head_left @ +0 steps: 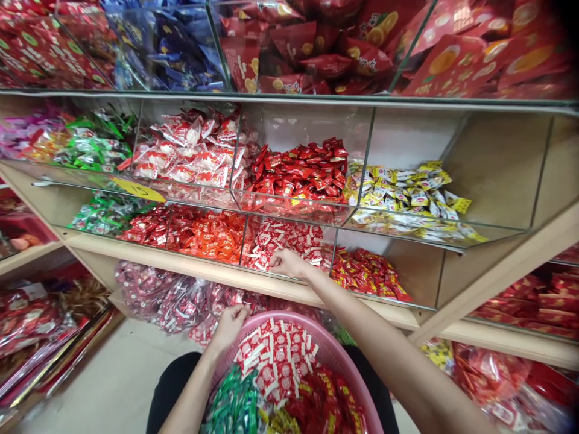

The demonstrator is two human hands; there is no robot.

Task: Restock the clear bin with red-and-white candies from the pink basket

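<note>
A round pink plastic basket (348, 364) sits between my knees. In it lie red-and-white wrapped candies (283, 358), green wrapped candies (235, 398), red-and-yellow ones (328, 398) and some yellow wrappers at the bottom. My left hand (231, 325) has its fingers closed on the basket's far left rim. My right hand (288, 264) is curled at the front of a lower shelf compartment of red-and-white candies (294, 235), the same pattern as in the basket. Whatever its fingers hold, if anything, is hidden.
Glass dividers split the shelves into bins: orange candies (217, 235) left of my right hand, red-and-yellow candies (368, 271) right. Above are red candies (303, 172) and yellow-and-white candies (411, 190). A wooden ledge (190, 263) runs below; bagged candies (176, 298) lie under it.
</note>
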